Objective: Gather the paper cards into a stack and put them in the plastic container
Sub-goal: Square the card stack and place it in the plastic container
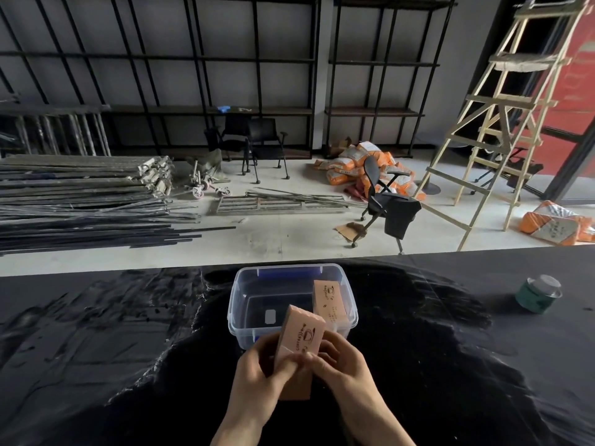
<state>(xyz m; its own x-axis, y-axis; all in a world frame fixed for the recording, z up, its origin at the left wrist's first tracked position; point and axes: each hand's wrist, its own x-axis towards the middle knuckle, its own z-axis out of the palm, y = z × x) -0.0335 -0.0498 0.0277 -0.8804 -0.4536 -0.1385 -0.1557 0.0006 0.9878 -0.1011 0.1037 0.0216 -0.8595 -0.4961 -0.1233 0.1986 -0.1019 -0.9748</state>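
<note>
A thick stack of pink paper cards [301, 336] with a dark printed logo is held tilted just in front of the clear plastic container [240, 304]. My left hand [257, 371] grips its left side and lower edge. My right hand [338, 362] closes on its right side, fingertips on the face. Inside the container, a second pink stack of cards [328, 300] leans against the right wall. The container stands open on the black table, its blue latches at the far rim.
A green roll with a clear cap [538, 294] stands on the black table [96, 349] at the far right. Beyond the table edge lie metal bars, office chairs, orange sacks and a wooden ladder on the floor.
</note>
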